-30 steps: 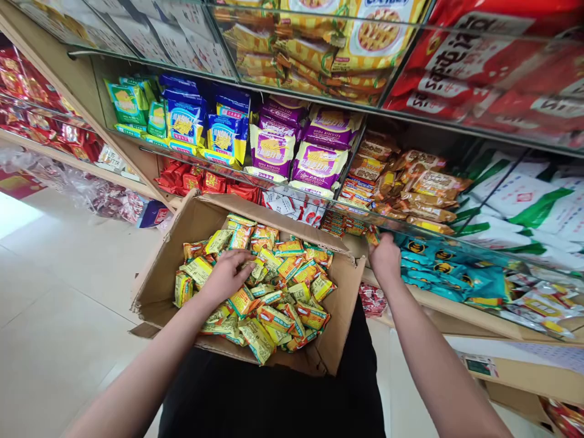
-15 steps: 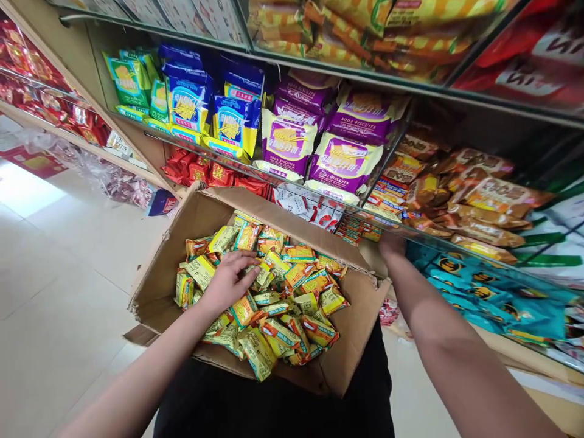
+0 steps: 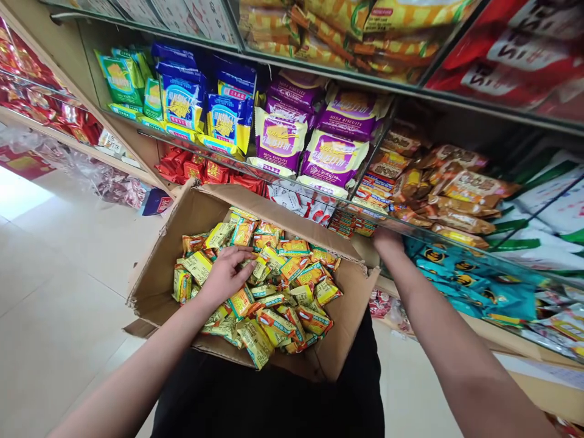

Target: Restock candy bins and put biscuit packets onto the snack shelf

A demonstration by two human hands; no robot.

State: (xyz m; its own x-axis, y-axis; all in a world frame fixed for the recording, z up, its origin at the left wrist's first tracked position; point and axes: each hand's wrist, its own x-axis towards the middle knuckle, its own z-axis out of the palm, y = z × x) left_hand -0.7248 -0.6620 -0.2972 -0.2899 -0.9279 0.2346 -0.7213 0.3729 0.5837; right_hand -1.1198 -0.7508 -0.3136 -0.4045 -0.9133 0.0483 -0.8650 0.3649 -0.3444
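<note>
My left hand (image 3: 230,272) rests on top of the small yellow-and-orange snack packets (image 3: 276,319). Its fingers are stretched out, the thumb stands apart, and no packet is gripped. The packets lie loose in an open cardboard box (image 3: 351,310), which sits tilted over my black-clad legs against the shelf front. To the right of the box, my right hand (image 3: 387,240) reaches under a glass shelf into a low compartment. Its fingers are hidden there, so whether they hold anything cannot be seen. Small orange-and-blue packets (image 3: 347,224) lie stacked just left of it.
Purple soda biscuit packs (image 3: 335,155) and blue packs (image 3: 180,100) line the glass shelf above the box. Brown snack packs (image 3: 469,188) and teal packs (image 3: 474,280) are at the right. Plastic-bagged sweets (image 3: 116,185) lie on the tiled floor (image 3: 68,274) at left.
The view has shifted slightly, with the shelves appearing further left. My left hand stays on the packets, and my right hand remains inside the low compartment.
</note>
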